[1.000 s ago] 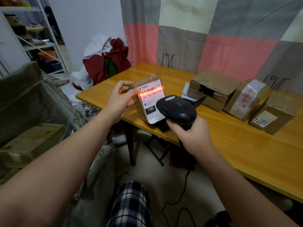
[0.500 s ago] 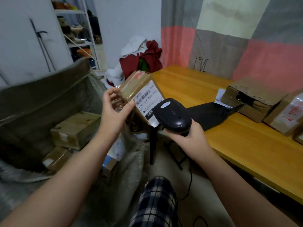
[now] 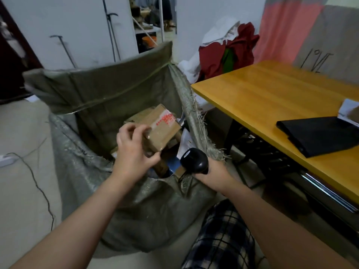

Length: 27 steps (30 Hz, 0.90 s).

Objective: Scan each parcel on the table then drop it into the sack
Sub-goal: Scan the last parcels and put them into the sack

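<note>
Fingers (image 3: pixel 129 131) of the left hand (image 3: pixel 134 152) clasped the parcel (image 3: pixel 163 131) above the sack (image 3: pixel 108 90), right hand (image 3: pixel 213 173) gripping the scanner (image 3: pixel 194 161); a crooked release could snag the frayed rim (image 3: pixel 196 113).

On my feed a plain white wall (image 3: pixel 77 26) ran along the back, with a dark brown door (image 3: pixel 11 65) at the far left edge. A white metal shelf rack (image 3: pixel 161 16) stood in the opening beyond (its contents were too blurred for me to name). A hanging cloth of pink and grey panels (image 3: pixel 291 26) backed the orange-yellow wooden table (image 3: pixel 262 94) on the right. A heap of red and white fabric (image 3: pixel 233 53) sat in the corner. A thin black cable (image 3: pixel 37 183) trailed over the pale beige floor (image 3: pixel 19 133). The light was soft and even.
</note>
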Each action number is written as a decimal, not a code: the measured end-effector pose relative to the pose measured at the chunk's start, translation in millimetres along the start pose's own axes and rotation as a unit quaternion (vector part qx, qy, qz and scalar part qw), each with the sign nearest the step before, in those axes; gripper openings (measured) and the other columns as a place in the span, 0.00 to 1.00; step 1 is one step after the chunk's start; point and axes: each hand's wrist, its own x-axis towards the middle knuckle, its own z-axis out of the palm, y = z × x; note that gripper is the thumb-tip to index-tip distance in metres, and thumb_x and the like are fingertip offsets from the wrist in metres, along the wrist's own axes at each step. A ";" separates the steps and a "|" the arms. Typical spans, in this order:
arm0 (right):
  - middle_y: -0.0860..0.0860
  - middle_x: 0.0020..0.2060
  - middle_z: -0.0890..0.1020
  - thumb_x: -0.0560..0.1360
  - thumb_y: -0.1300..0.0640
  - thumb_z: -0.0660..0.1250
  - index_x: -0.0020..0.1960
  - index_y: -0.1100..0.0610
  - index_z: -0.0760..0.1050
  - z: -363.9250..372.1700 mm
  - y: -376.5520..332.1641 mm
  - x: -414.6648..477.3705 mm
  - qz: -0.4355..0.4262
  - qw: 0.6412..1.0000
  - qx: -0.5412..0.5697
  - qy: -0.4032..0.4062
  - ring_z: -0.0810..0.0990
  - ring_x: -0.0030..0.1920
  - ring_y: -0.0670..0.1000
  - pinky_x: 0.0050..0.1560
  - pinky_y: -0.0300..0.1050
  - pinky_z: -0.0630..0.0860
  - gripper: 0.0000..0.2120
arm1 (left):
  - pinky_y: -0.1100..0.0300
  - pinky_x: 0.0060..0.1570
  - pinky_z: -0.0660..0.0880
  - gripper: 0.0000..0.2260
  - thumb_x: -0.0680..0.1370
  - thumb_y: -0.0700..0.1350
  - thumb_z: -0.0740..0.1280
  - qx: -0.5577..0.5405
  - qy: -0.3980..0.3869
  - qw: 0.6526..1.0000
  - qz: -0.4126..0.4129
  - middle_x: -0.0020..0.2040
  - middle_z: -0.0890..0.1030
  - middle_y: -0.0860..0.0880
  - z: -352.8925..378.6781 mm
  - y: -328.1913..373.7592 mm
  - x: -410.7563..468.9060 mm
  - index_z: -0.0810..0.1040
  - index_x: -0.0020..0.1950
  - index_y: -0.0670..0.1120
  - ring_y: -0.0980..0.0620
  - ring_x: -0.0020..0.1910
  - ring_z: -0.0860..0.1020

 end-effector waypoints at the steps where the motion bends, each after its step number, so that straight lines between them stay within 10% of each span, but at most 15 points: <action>1: 0.52 0.54 0.82 0.70 0.52 0.75 0.62 0.52 0.75 -1.5 3.5 -1.5 0.010 1.000 -0.007 0.014 0.79 0.58 0.53 0.54 0.43 0.74 0.22 | 0.53 0.67 0.62 0.33 0.64 0.45 0.78 0.009 -0.029 1.000 0.004 0.67 0.61 0.42 1.5 2.7 -0.1 0.70 0.67 0.46 0.42 0.67 0.61; 8: 0.37 0.42 0.78 0.70 0.58 0.76 0.52 0.44 0.74 -26.3 18.9 -59.6 0.026 0.976 0.143 0.160 0.77 0.46 0.41 0.48 0.38 0.70 0.17 | 0.53 0.61 0.70 0.28 0.68 0.59 0.73 -0.005 -0.180 0.984 0.011 0.55 0.65 0.51 9.0 33.0 19.2 0.70 0.65 0.56 0.48 0.59 0.68; 14: 0.35 0.43 0.76 0.69 0.62 0.76 0.55 0.46 0.72 -35.8 22.4 -83.9 0.019 0.952 0.216 0.215 0.74 0.44 0.35 0.48 0.38 0.70 0.21 | 0.59 0.53 0.70 0.28 0.70 0.64 0.70 0.142 -0.401 0.904 0.034 0.62 0.75 0.48 32.3 46.8 20.8 0.73 0.68 0.56 0.48 0.60 0.74; 27: 0.54 0.44 0.84 0.70 0.56 0.75 0.51 0.54 0.78 -147.1 50.0 -131.1 0.052 0.898 0.205 0.386 0.81 0.45 0.54 0.46 0.46 0.75 0.11 | 0.53 0.62 0.70 0.17 0.79 0.54 0.64 -0.022 -0.256 0.942 0.216 0.62 0.74 0.47 99.7 193.1 38.5 0.75 0.65 0.48 0.47 0.63 0.72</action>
